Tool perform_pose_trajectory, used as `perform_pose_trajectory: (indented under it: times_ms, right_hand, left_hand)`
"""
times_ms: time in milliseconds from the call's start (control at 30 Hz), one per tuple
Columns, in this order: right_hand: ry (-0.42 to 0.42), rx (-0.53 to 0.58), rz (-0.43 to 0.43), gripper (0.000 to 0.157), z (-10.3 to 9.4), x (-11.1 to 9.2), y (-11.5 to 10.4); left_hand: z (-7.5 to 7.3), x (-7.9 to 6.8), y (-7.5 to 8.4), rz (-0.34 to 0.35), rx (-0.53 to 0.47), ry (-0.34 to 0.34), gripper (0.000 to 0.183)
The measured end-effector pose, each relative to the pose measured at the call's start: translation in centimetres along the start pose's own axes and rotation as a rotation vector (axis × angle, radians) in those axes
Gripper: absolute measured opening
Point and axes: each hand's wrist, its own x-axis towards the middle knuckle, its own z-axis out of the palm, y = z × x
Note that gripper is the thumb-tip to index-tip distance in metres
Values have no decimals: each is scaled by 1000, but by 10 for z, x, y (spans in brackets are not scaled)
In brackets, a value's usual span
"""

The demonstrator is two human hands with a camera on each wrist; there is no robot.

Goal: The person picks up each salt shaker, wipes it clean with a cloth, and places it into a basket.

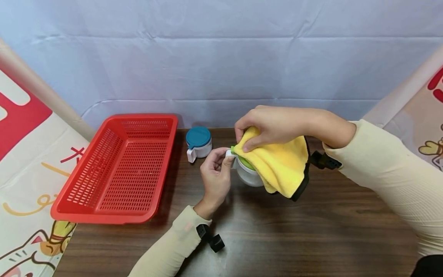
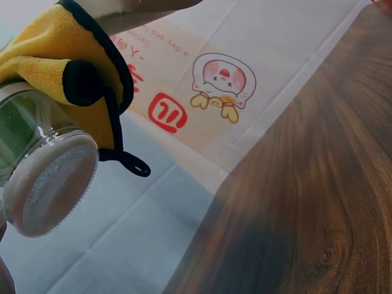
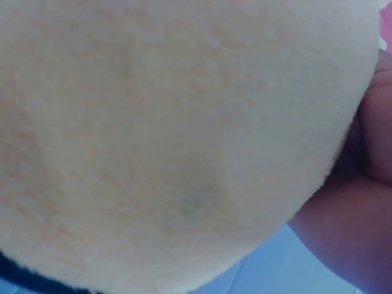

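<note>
My left hand [image 1: 216, 175] pinches the white handle [image 1: 230, 154] of a clear jar with a green lid [image 1: 246, 163]. In the left wrist view the jar [image 2: 52, 180] appears tilted, its round base showing. With thumb and fingers my right hand [image 1: 264, 127] grips a yellow cloth [image 1: 282, 165] with a black border, draped over the lid and hiding most of it. The cloth [image 3: 184, 147] fills most of the right wrist view, and a black loop [image 2: 135, 164] hangs from its border in the left wrist view.
A second jar with a blue lid [image 1: 198, 137] stands behind my left hand, near the back edge. On the left sits a red plastic basket [image 1: 160, 169] with slotted walls. The dark wooden table [image 1: 294, 238] meets a pale backdrop [image 1: 221, 69] at the rear; printed cloths hang on both sides.
</note>
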Motion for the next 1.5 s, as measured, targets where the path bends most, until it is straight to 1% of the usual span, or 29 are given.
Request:
perform_pose_trajectory:
  times_ms: [267,800,1000,1300,1500]
  right_hand:
    - [40,-24,-12,10,-2,-7,8]
    - [84,-31,48,10,-12,-20,34]
    - [92,-33,75,6,-16,-26,40]
    - [99,-76,161,6,-22,-30,49]
    - [93,-69,200,6,-28,-34,51]
  left_hand:
    - [0,-1,0,-5,3,11,15]
    - [-1,-2,-1,0,-8,18,15]
    - [-1,-1,0,-3,-19,21,15]
    - [-1,-1,-1,-9,-22,30,14]
    - [-1,0,-1,-14,-26,32,15]
